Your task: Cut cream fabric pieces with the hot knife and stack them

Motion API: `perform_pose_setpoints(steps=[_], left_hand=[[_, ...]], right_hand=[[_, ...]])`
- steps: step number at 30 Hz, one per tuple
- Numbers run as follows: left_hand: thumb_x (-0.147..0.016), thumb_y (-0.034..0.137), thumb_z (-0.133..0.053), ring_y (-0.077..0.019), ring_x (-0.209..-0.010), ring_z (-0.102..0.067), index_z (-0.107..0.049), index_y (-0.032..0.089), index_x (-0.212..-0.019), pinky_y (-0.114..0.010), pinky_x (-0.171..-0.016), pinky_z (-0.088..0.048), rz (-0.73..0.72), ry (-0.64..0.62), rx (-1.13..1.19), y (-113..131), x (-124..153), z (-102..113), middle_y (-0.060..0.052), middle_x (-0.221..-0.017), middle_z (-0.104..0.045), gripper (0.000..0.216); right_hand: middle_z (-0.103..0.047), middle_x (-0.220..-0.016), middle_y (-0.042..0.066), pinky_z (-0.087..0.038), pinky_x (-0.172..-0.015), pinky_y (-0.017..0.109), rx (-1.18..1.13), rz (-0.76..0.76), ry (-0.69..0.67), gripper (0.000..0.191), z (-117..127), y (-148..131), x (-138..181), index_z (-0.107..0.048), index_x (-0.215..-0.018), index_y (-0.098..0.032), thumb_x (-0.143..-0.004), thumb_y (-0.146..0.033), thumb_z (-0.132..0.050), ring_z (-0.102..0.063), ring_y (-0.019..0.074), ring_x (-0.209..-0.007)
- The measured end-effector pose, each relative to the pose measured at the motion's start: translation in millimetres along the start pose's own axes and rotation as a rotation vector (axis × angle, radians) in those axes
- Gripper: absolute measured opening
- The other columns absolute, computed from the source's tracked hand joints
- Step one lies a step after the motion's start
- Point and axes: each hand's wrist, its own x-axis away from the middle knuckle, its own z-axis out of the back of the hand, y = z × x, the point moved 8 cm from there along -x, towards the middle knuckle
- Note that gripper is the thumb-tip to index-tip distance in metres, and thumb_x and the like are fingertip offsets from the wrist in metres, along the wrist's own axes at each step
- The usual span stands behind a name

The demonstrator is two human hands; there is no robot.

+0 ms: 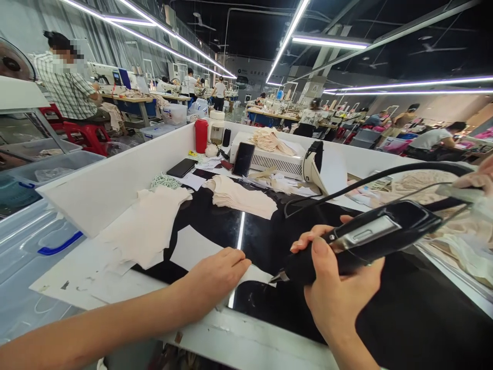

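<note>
My right hand (339, 288) is wrapped round a thick black handheld power tool (385, 231) with a silver plate on its body and a cable at its rear. Its pointed metal tip (279, 278) meets the right end of a white, curved cut piece (196, 246) lying on the glossy black work surface (416, 303). With fingers bent and pressed together, my left hand (219, 275) rests on that piece and covers its middle; the fingertips' undersides are hidden. Left of it lies a spread of cream fabric pieces (150, 221). A neat stack of cream pieces (242, 196) is beyond it.
A white low wall (127, 180) borders the table. Along the back are phones (244, 159), a red bottle (201, 135) and a white vented box (269, 159). The tool's black cable (370, 180) arches rightward. Another person's blurred hand (479, 180) shows at right, near piled fabric.
</note>
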Motion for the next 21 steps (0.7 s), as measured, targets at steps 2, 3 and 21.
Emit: perform_pose_setpoints(steps=[2, 3, 21], left_hand=[[-0.086, -0.013, -0.052, -0.0251, -0.103, -0.069, -0.06, 0.013, -0.122, -0.034, -0.081, -0.063, 0.013, -0.025, 0.003, 0.2, 0.7, -0.3, -0.011, -0.118, -0.069, 0.045], [-0.086, -0.013, -0.053, -0.0252, -0.104, -0.069, -0.06, 0.013, -0.122, -0.034, -0.082, -0.063, 0.017, -0.033, 0.004, -0.1, 1.1, -0.6, -0.011, -0.119, -0.069, 0.045], [-0.108, 0.021, -0.063, -0.0237, -0.096, -0.07, -0.061, 0.017, -0.114, -0.034, -0.084, -0.058, -0.037, 0.044, -0.189, 11.5, 6.8, -5.8, -0.008, -0.106, -0.07, 0.008]], right_hand=[[-0.07, -0.084, -0.006, -0.059, -0.062, 0.034, 0.011, 0.0, 0.014, 0.054, 1.4, -2.1, 3.1, -0.059, -0.128, -0.027, -0.083, -0.03, -0.09, -0.068, 0.0143, -0.064], [-0.071, -0.084, -0.006, -0.059, -0.062, 0.034, 0.014, 0.001, 0.018, 0.055, 2.0, -3.3, 4.5, -0.059, -0.129, -0.026, -0.083, -0.03, -0.09, -0.068, 0.0142, -0.064], [-0.073, -0.081, -0.006, -0.058, -0.056, 0.028, -0.014, 0.025, 0.034, 0.052, -1.2, -14.6, 16.4, -0.058, -0.122, -0.024, -0.082, -0.026, -0.091, -0.069, 0.013, -0.058]])
